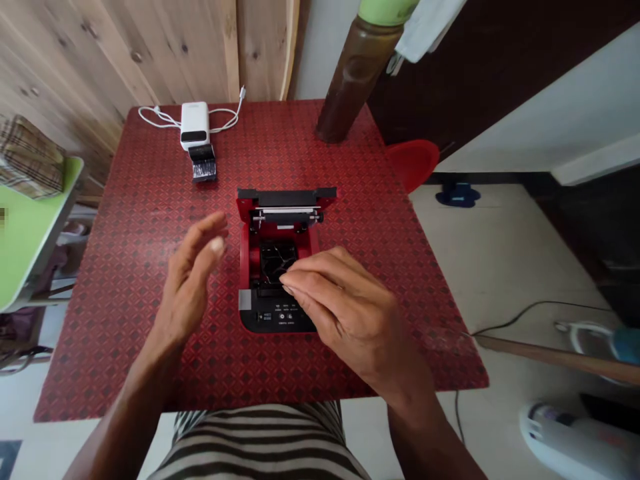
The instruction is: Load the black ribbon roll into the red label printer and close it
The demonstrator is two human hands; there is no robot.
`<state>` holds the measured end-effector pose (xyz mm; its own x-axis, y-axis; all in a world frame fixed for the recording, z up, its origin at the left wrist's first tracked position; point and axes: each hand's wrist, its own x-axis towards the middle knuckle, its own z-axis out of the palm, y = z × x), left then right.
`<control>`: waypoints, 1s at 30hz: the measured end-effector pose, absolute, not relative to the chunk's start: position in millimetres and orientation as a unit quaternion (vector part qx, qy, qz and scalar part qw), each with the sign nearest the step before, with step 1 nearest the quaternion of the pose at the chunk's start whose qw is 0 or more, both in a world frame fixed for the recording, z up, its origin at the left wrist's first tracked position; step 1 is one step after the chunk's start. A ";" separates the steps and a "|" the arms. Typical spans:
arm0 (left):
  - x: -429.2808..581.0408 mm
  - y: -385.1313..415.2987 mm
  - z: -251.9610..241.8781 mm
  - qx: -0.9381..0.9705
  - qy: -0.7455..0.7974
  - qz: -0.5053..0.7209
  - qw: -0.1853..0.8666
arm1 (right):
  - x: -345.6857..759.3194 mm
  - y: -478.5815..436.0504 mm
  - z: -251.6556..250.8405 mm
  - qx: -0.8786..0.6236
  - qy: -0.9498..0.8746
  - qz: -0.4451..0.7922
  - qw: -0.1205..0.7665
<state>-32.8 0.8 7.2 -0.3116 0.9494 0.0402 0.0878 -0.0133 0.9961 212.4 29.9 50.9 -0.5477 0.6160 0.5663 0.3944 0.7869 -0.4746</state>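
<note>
A small red and black printer-like machine (pixel 277 321) sits on the red patterned table, its lid (pixel 287 199) raised to show a roller inside. In its open compartment lies a dark, shiny, creased piece (pixel 276 259). My right hand (pixel 350 303) is over the machine's right side, thumb and fingertips pinched at the compartment's near right edge. Whatever the pinch holds, if anything, is too small to make out. To the left of the machine, my left hand (pixel 193 273) is raised with fingers apart, touching nothing.
A white power bank (pixel 195 123) with a white cable and a black folded strip (pixel 203 163) lie at the back left of the table (pixel 125 267). A tall brown bottle (pixel 345 80) with a green lid stands at the back right. A red stool (pixel 417 163) is beyond the right edge.
</note>
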 end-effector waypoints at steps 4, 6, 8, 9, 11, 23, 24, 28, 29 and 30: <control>-25.7 53.9 28.7 0.477 0.536 0.607 0.341 | 206.8 15.2 40.0 -0.294 -0.868 0.085 0.391; -17.2 69.5 37.2 0.468 0.530 0.607 0.362 | 205.8 8.5 34.0 -0.290 -0.869 0.063 0.396; -10.3 74.4 42.0 0.457 0.531 0.611 0.368 | 207.4 3.3 29.9 -0.292 -0.868 0.039 0.399; -8.3 73.2 43.0 0.457 0.530 0.611 0.370 | 208.9 1.2 28.8 -0.294 -0.869 0.028 0.398; -7.7 64.8 42.4 0.464 0.526 0.607 0.375 | 212.2 -2.4 28.0 -0.298 -0.872 0.010 0.389; -2.7 -16.5 8.5 0.357 0.548 0.515 0.554 | 212.5 -10.7 18.4 -0.367 -0.854 0.011 0.368; -1.6 -17.9 7.1 0.350 0.547 0.515 0.560 | 212.6 -9.8 18.0 -0.363 -0.857 0.018 0.365; 0.7 -19.6 5.0 0.346 0.545 0.521 0.558 | 213.0 -7.8 19.9 -0.359 -0.860 0.026 0.361; 1.0 -20.0 4.8 0.348 0.548 0.522 0.553 | 212.8 -7.8 21.0 -0.361 -0.860 0.032 0.361; 1.3 -20.4 4.7 0.351 0.551 0.521 0.549 | 212.6 -7.9 22.3 -0.362 -0.858 0.040 0.361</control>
